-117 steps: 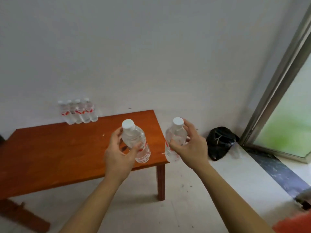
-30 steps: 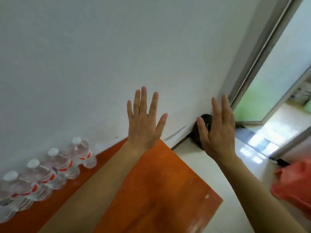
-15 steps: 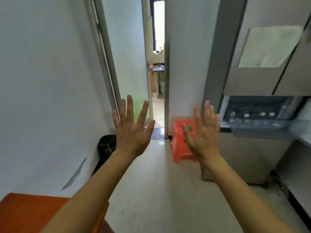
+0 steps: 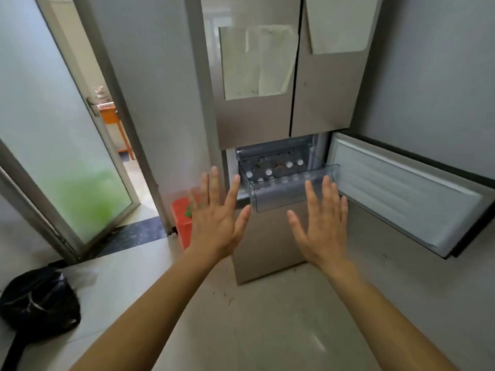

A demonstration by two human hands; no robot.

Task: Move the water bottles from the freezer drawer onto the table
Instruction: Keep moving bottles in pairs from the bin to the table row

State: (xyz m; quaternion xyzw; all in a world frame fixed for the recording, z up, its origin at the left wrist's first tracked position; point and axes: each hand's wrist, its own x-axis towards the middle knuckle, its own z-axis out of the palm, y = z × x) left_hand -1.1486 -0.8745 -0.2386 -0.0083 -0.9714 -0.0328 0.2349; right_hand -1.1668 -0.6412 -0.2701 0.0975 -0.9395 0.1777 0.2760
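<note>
Where the drawer (image 4: 281, 194) juts, a stool (image 4: 180, 223) sits near.

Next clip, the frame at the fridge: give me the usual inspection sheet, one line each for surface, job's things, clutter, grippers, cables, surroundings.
Surface: table out of view; pale floor with a few specks.
Job's things: freezer drawer pulled out, freezer door swung open; white bottle caps show inside.
Clutter: black bag on the floor; red stool beside the fridge.
Grippers: left hand and right hand open, fingers spread, holding nothing, before the drawer.
Cables: nothing seen.
Surroundings: frosted glass door open at left; papers on the fridge doors.
</note>
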